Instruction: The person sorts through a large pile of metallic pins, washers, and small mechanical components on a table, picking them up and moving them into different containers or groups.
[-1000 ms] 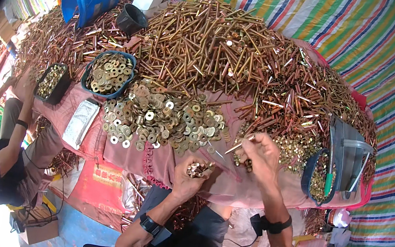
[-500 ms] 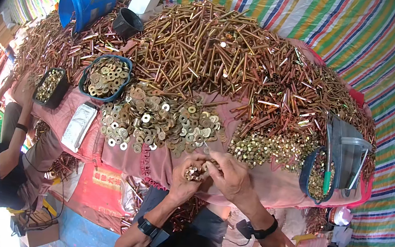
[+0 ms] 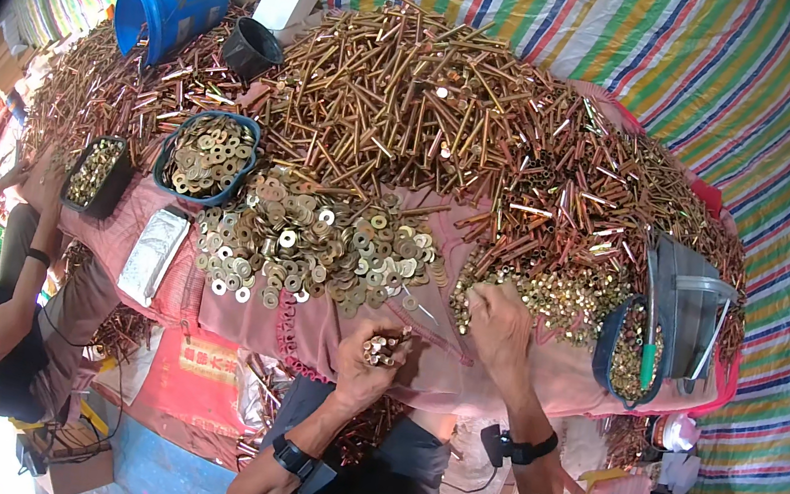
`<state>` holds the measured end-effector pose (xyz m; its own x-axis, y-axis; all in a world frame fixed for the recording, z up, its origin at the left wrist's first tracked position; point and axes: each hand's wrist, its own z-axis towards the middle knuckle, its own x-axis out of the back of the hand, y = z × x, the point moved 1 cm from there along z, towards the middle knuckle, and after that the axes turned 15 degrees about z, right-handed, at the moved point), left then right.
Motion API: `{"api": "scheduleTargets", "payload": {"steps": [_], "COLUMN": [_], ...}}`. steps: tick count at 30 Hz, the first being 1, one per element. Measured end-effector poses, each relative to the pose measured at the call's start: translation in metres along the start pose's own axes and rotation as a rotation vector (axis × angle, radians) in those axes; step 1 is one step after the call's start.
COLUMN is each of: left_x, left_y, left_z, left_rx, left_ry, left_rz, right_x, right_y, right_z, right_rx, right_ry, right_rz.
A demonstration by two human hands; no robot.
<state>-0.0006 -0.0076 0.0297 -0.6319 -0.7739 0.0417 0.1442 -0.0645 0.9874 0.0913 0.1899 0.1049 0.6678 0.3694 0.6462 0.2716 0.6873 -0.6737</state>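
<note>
My left hand (image 3: 367, 362) is closed around a small bundle of metal bolts (image 3: 383, 348), their ends pointing up and shining. My right hand (image 3: 501, 331) is at the left edge of a pile of small brass-coloured nuts (image 3: 564, 301); its fingers are curled down onto the nuts, and what lies between the fingertips is hidden. Left of the nuts spreads a heap of flat round washers (image 3: 315, 241). A thin light-coloured rod (image 3: 419, 303) lies on the pink cloth (image 3: 440, 360) between the washers and my right hand.
A long mound of coppery rods (image 3: 406, 97) fills the back. Tubs stand around: a blue one of washers (image 3: 247, 166), a dark one of nuts (image 3: 122, 178), another nut tub (image 3: 609, 363) with a green-handled tool (image 3: 648, 358). A co-worker's arm (image 3: 32, 282) is at far left.
My right hand has left my left hand and moved right and slightly away to the nut pile. The left hand still grips the bolts, almost in the same place.
</note>
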Motion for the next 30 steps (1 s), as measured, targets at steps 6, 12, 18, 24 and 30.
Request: {"api": "scheduleTargets", "payload": {"steps": [6,12,18,24,30], "left_x": [0.001,0.0,0.001,0.002,0.001], "left_y": [0.0,-0.009,-0.009,-0.001,-0.001], "left_z": [0.005,0.008,0.012,0.014,0.012], "left_rx": [-0.009,0.087,0.094,0.047,0.079], "left_ry": [-0.004,0.059,0.019,0.0,-0.022], "left_rz": [-0.04,-0.006,0.11,0.134,0.101], "right_x": [-0.014,-0.018,-0.012,-0.012,-0.016], "right_y": [0.035,0.036,0.013,-0.012,-0.025], "right_z": [0.032,0.045,0.002,-0.024,-0.026], "right_rx": [-0.003,0.087,-0.438,-0.577,-0.061], "right_ry": [-0.184,-0.243,-0.374,-0.477,-0.4], "right_rz": [-0.136,0.001,1.023,0.965,0.733]}}
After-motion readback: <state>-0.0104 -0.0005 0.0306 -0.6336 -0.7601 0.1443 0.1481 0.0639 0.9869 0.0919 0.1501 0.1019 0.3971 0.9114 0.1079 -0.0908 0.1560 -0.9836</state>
